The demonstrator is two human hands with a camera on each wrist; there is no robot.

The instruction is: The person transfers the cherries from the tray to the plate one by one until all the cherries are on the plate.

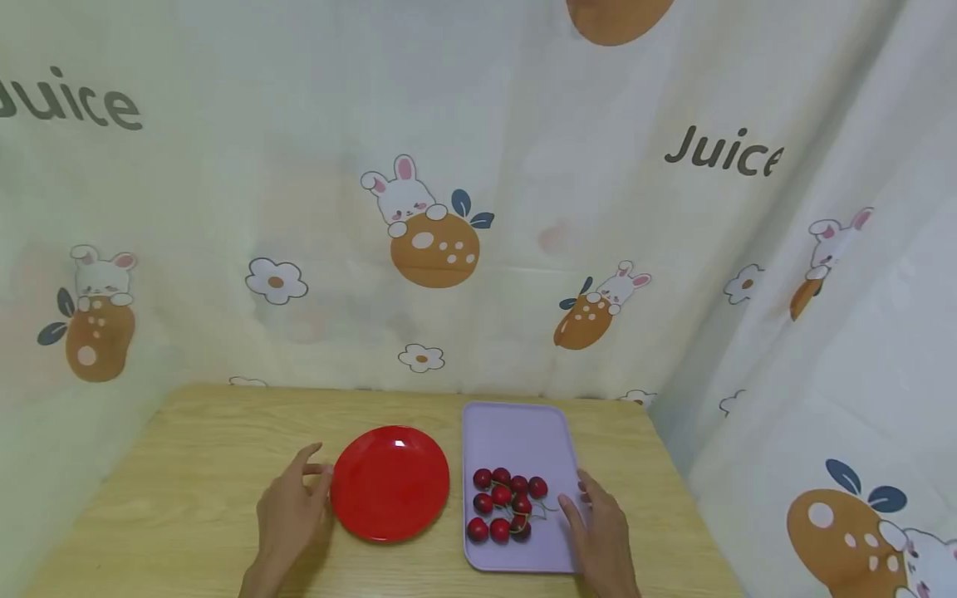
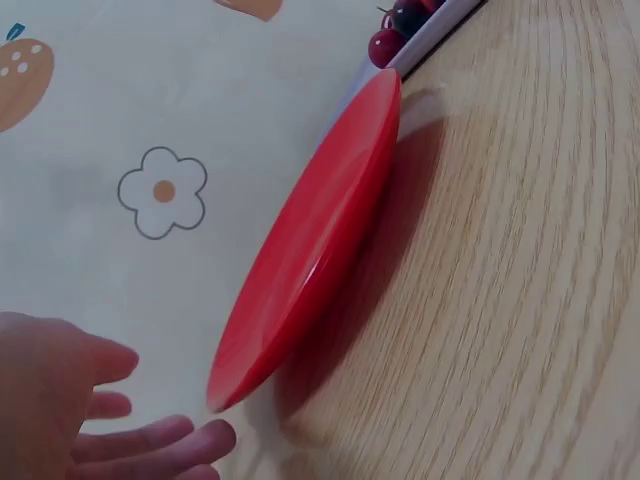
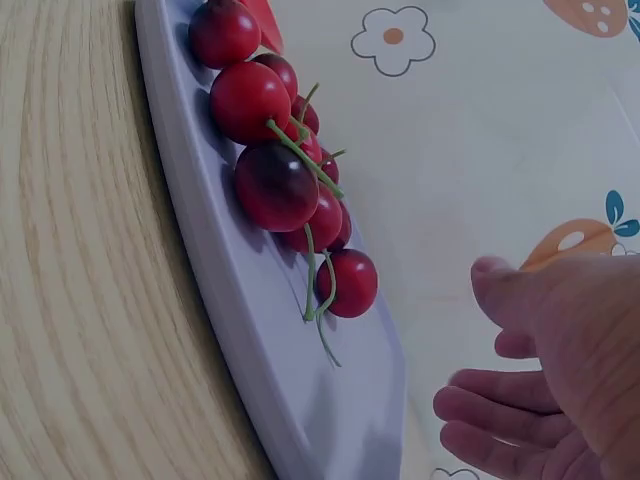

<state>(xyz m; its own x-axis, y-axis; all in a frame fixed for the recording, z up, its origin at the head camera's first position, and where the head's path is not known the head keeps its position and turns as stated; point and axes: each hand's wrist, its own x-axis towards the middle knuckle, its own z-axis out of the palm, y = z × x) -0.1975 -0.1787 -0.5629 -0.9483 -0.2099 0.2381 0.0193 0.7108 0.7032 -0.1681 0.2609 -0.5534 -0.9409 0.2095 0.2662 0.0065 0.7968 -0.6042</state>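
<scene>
The left hand (image 1: 287,507), fingers apart, is beside the red plate (image 1: 390,484), contact unclear; the right hand (image 1: 604,531), thumb and fingers apart, hides part of the lilac tray (image 1: 516,432), whose cherries (image 1: 500,495) partly overlap.

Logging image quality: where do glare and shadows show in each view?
Head: white glare on the red plate, near its far rim; left wrist: dark shadow under it on the wooden table; right wrist: highlights on the cherries, shadows beside them on the lilac tray.

Upper left in the right wrist view, cherries (image 3: 250,103) partly hide the red plate (image 3: 268,25); the left wrist view's top edge cuts off the tray (image 2: 446,30).
</scene>
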